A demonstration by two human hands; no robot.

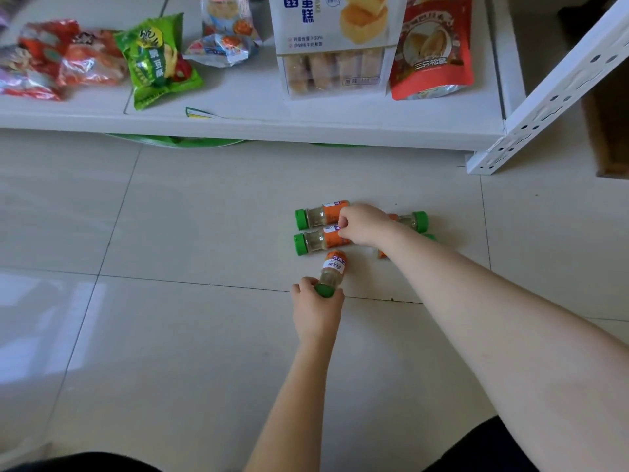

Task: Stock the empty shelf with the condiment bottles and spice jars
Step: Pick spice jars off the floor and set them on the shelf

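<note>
Small glass spice jars with green caps and orange labels lie on their sides on the tiled floor (204,335) before the white shelf (258,127). The left hand (316,311) grips one jar (332,272) by its cap, while the right hand (362,224) curls closed over two side-by-side jars (315,228). Snack bags (156,59) and a cake box (333,46) crowd the shelf.

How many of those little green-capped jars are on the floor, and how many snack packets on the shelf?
Spice jars, at least partly visible: 5, one gripped by the left hand, one under the right hand.
Snack packets on the shelf: about 7; the left ones blur together.
Total: about 12.
</note>
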